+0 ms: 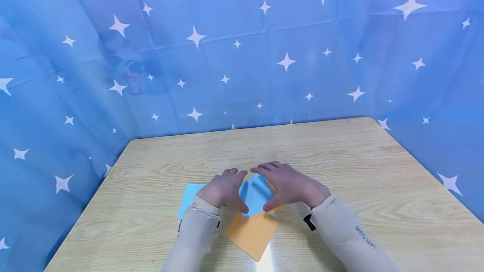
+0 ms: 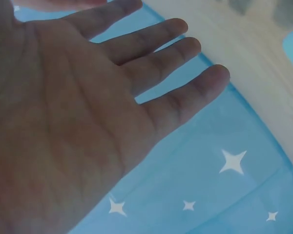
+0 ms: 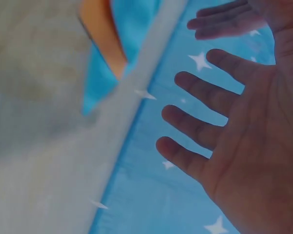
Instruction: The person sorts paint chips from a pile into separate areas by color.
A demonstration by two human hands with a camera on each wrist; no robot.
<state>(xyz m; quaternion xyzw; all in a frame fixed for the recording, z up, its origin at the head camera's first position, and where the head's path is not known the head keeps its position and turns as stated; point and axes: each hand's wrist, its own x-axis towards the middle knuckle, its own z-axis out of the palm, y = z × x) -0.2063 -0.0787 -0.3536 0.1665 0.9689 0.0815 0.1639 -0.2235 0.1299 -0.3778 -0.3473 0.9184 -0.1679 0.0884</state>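
In the head view, my left hand and right hand face each other over a small group of flat blue and orange pieces. Fingers are spread and gently bent, with nothing between them. Between the palms shows a blue piece, its sides partly covered by the hands. An orange square lies at its near edge, and more orange peeks out by the right hand. The left wrist view shows the left palm with straight fingers; the right palm appears likewise in the right wrist view.
Another blue piece lies on the table left of my left hand, partly behind the wrist. The wooden table ends at a blue curtain with white stars along its back and sides.
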